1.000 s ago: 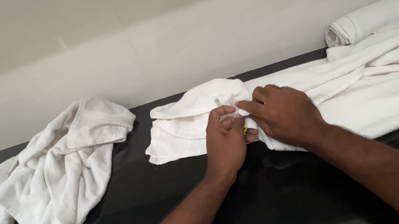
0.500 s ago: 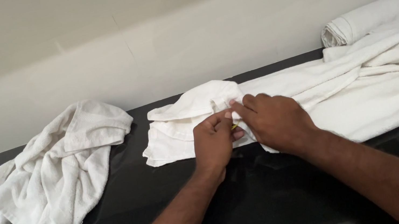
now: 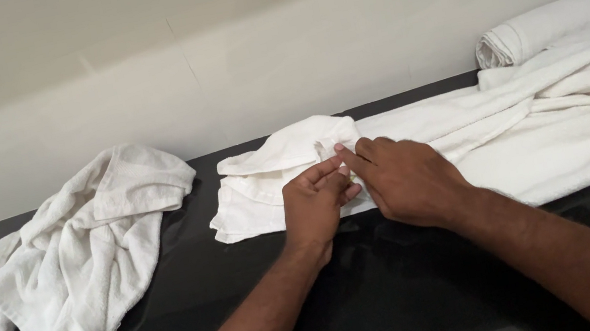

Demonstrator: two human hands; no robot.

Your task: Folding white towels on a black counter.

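White terry cloth is filling the middle of the dark desk [image 3: 414, 290]: a folded towel [image 3: 266, 183] is lying against the end of a long spread towel [image 3: 549, 137]. The left hand [image 3: 314, 206] is resting on the folded towel's right edge, and the right hand [image 3: 402, 179] is sitting just beside it, fingertips meeting. Both sets of fingers [image 3: 341, 173] are pinching the cloth there; a small item may be between them, but I cannot tell. A crumpled towel [image 3: 69, 262] is lying well apart on the left, and a rolled towel [image 3: 568, 20] is sitting at the far right by the pale wall [image 3: 210, 51].
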